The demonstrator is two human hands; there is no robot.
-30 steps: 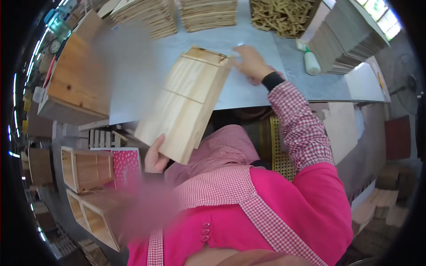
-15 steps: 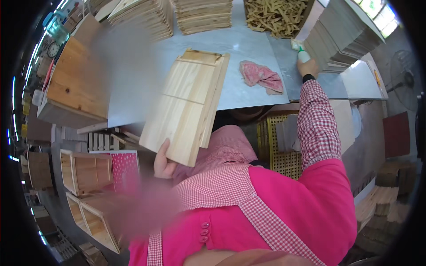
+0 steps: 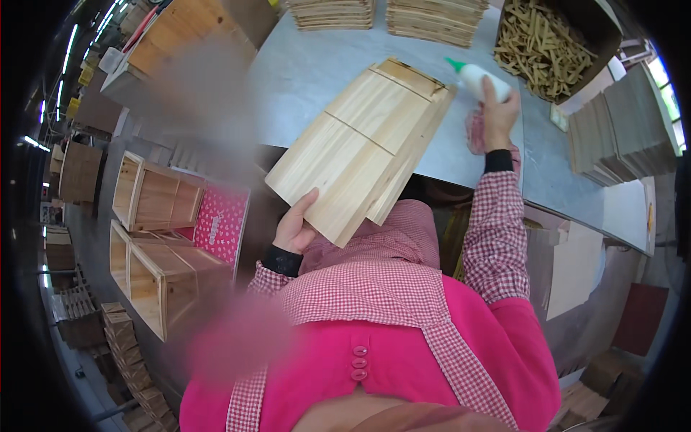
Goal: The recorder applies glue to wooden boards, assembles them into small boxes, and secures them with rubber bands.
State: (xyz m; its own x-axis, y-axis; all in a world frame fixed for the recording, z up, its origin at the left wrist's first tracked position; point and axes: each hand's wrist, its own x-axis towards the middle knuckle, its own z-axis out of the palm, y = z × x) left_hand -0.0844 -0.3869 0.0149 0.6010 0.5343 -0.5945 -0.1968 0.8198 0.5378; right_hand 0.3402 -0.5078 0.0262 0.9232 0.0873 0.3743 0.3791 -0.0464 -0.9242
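My left hand [image 3: 296, 225] grips the near edge of a light wooden panel assembly [image 3: 353, 144], thumb on top and fingers beneath. The assembly has grooves across its face and a stepped board along its right side; its far end rests over the table. In my right hand [image 3: 499, 115] is a white squeeze bottle [image 3: 476, 79] with a green nozzle, tilted so the nozzle points to the far left, above the table. A pink cloth [image 3: 475, 131] lies partly hidden behind my right hand.
At the back stand stacks of wooden boards [image 3: 435, 20] on the grey table [image 3: 302, 65]. A box of small wood strips [image 3: 540, 54] sits far right, with thin grey panels [image 3: 619, 129] beyond it. Wooden boxes [image 3: 162, 194] stand at the lower left.
My right hand has lifted the bottle from beside the grey panels and brought it left, close to the wooden assembly. The view has shifted, while my left hand still holds the assembly.
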